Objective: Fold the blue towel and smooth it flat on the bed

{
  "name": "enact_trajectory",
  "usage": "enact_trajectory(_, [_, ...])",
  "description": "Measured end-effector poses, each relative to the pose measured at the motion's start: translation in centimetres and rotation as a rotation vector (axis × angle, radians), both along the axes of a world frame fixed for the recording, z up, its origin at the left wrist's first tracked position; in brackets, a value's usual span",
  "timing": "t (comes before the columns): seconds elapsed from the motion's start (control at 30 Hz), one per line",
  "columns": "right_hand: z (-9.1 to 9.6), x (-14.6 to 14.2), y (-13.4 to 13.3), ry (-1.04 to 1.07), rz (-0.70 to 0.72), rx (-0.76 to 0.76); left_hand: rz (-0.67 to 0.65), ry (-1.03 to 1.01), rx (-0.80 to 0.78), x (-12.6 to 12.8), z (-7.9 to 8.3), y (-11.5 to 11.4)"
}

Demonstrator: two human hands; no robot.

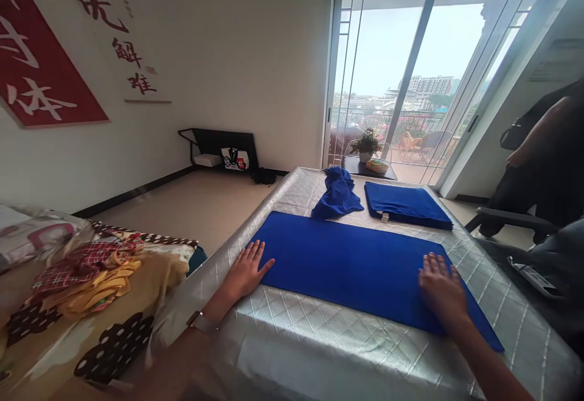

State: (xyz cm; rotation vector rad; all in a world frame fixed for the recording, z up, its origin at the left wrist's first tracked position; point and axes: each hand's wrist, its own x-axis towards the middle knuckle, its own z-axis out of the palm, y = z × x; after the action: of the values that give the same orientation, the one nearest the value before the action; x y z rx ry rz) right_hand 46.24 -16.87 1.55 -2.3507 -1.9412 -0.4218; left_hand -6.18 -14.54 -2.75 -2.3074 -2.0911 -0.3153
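A blue cloth (pixel 347 267), folded into a long flat rectangle, lies across the silver quilted table cover (pixel 314 328). My left hand (pixel 249 270) rests flat at its left end, fingers stretched out and thumb apart. Near the right end, my right hand (pixel 441 285) lies palm down on the same cloth with its fingers extended. Beyond it sits a crumpled blue cloth (pixel 337 194). To the right of that is a neatly folded blue cloth stack (pixel 406 202) with a small white tag on its near edge.
At the left, a patterned cover (pixel 150 303) bears rumpled plaid and yellow clothes (pixel 100 276). A person (pixel 538 151) in dark clothing stands at the right, behind a black chair (pixel 520 221). A potted plant (pixel 366 144) stands by the glass sliding doors (pixel 378 54).
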Motion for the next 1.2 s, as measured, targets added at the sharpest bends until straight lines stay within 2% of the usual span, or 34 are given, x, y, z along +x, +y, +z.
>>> enact_trajectory(0.1, [0.8,-7.2,-0.3,0.089,0.169,-0.087,-0.004,-0.003,0.004,-0.1,0.0,0.0])
enact_trajectory(0.2, [0.8,-13.7,-0.3,0.244,0.377,-0.194,-0.004,-0.004,0.000,-0.3,0.0,0.0])
enact_trajectory(0.27, [0.4,-16.3,-0.1,0.315,0.447,-0.246,0.001,0.001,0.001,-0.3,0.0,0.0])
enact_trajectory(0.33, [-0.1,-17.0,0.0,0.342,0.446,-0.278,0.000,0.008,0.010,-0.3,0.0,-0.1])
enact_trajectory(0.4, [-0.6,-16.0,0.0,0.333,0.406,-0.289,-0.006,0.020,0.016,-0.3,-0.1,-0.1])
enact_trajectory(0.5, [-1.4,-12.1,-0.5,0.276,0.332,-0.274,-0.002,0.034,0.019,-0.4,-0.2,-0.1])
enact_trajectory(0.57, [-2.1,-8.0,-1.2,0.224,0.265,-0.252,0.002,0.041,0.024,-0.5,-0.3,-0.1])
enact_trajectory(0.73, [-4.1,4.4,-4.0,0.113,0.089,-0.199,-0.025,0.074,0.040,-0.7,-0.4,0.0])
enact_trajectory(0.83, [-4.8,9.3,-5.2,0.134,0.018,-0.143,-0.028,0.088,0.030,-1.1,-0.6,0.1])
enact_trajectory(0.93, [-5.0,10.4,-5.6,0.179,-0.042,-0.104,-0.045,0.114,0.006,-1.6,-0.7,0.2])
enact_trajectory(1.07, [-4.7,9.3,-5.6,0.199,-0.057,-0.088,0.017,0.141,0.001,-1.0,0.2,0.4])
enact_trajectory(1.13, [-4.4,8.9,-5.6,0.207,-0.059,-0.095,0.033,0.147,0.082,1.1,1.7,0.4])
enact_trajectory(1.2, [-4.3,8.9,-5.6,0.210,-0.063,-0.104,-0.025,0.131,0.179,4.6,3.7,0.3])
